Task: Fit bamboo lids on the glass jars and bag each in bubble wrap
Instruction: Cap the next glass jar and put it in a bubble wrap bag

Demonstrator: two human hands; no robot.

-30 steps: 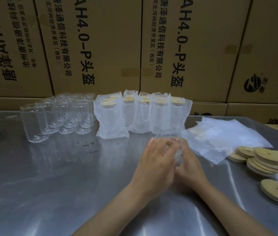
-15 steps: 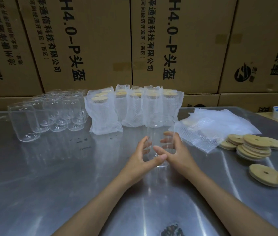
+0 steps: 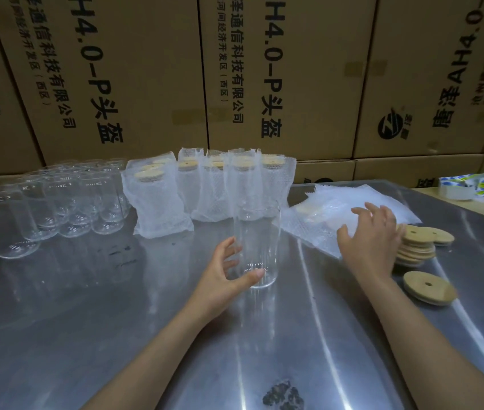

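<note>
Head camera looks down at a shiny metal table (image 3: 92,335). One clear glass jar (image 3: 257,244) stands upright near the middle, with no lid on it. The left hand (image 3: 223,276) curls round its lower part, thumb in front near the bottom and fingers at the left side. I cannot tell how tight the hold is.

The right hand (image 3: 368,241) is off to the right of the jar. Its fingers are spread and loose, and it holds nothing. It is over the edge of the bubble bags (image 3: 323,220), a flat white pile on the table. I cannot tell if the hand touches them. Just right of that hand is a stack of lids (image 3: 418,247), round and made of light wood. One more lid (image 3: 428,288) lies flat by itself, nearer to the person, with a small hole in the middle.

Behind the jar stands a group of bagged jars (image 3: 211,190). Each one sits upright in white bubble wrap, and wooden lids show at their tops. To the left of them is a bunch of empty jars (image 3: 57,208), all upright and close together, with no lids.

Big brown boxes (image 3: 146,75) with black writing make a wall behind the table. At the far right edge are rolls of tape (image 3: 471,184) with blue and yellow marks. A dark smudge (image 3: 283,395) is on the table near the bottom.
</note>
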